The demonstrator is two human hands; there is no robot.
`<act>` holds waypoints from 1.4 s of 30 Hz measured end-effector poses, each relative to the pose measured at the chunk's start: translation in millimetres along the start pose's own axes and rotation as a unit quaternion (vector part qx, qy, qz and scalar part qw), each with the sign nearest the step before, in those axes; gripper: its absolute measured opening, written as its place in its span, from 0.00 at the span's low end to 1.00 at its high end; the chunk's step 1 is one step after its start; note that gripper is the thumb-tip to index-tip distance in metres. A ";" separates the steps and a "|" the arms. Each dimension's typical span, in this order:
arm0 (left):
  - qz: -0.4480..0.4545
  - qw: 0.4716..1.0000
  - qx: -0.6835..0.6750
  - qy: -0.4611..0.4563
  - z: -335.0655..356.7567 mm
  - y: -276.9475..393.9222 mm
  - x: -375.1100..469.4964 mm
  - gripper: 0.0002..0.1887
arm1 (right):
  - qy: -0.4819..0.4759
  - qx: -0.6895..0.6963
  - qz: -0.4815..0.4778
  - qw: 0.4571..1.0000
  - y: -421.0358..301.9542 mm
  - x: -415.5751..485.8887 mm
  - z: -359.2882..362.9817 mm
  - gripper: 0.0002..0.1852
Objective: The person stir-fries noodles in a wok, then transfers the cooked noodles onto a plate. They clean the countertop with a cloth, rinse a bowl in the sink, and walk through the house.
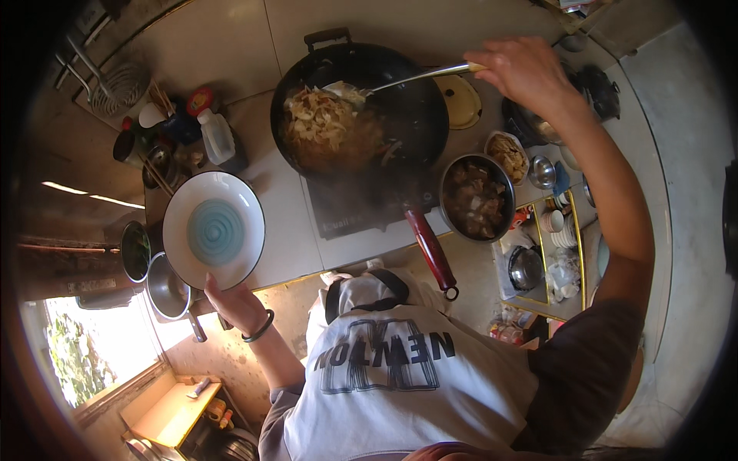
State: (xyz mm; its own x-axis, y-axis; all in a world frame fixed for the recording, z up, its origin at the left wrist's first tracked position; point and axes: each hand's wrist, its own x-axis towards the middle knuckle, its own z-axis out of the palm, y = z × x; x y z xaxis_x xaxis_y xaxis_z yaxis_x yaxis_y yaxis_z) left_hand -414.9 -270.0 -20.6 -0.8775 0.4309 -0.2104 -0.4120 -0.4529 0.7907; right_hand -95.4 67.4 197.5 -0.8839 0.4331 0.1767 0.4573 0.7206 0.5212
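Note:
My left hand [237, 308] grips the lower rim of a white plate [177, 230] with a blue spiral centre; nothing lies on it. My right hand [512, 68] is closed around the handle of a metal spatula [424, 75]. The spatula's head reaches into a black wok [412, 129], against a heap of cooked, sliced pale food [320, 118] on the wok's left side. Steam rises over brownish liquid at the bottom of the heap. The wok's dark red handle [426, 242] points toward me.
Beneath the wok is a black induction cooker [340, 213]. To its right stand a pot of meat pieces [477, 196], a bowl of pale slices [507, 157] and a yellow lid [459, 102]. A plastic jug [218, 138] and metal saucepan [167, 286] are at left.

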 end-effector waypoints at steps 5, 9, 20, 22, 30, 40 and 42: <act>0.014 0.998 0.038 -0.042 4.5 4.4 5.1 0.22 | -0.235 0.040 0.100 0.966 36.7 -29.0 -30.5 0.12; 0.031 0.990 0.131 -0.051 -4.9 10.3 14.8 0.23 | -0.333 0.275 0.205 0.878 34.8 -69.4 3.9 0.19; 0.050 0.985 0.102 -0.132 43.6 36.0 2.1 0.23 | -0.134 0.446 0.302 0.832 -55.4 -102.3 105.2 0.20; 0.051 0.982 0.119 -0.141 42.0 32.7 9.3 0.22 | -0.131 0.450 0.310 0.827 -44.1 -111.6 101.8 0.20; 0.013 0.965 0.156 -0.209 73.9 19.5 29.3 0.16 | -0.055 0.485 0.339 0.804 3.2 -146.0 57.2 0.19; -0.077 0.918 0.183 -0.343 149.0 -78.4 19.9 0.15 | -0.019 0.365 0.345 0.865 22.7 -134.7 -65.8 0.17; -0.121 0.912 0.154 -0.361 167.4 -93.4 5.4 0.15 | -0.012 0.333 0.317 0.888 14.6 -132.7 -71.5 0.17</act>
State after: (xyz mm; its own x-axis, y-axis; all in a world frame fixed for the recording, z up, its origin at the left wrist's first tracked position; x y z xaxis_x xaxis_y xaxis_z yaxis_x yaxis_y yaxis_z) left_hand -340.1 -94.8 0.6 -0.3344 0.9408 -0.0559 -0.3863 -0.0827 0.9187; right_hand 21.5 -18.2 241.4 -0.4298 0.8714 0.2363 0.8257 0.4853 -0.2876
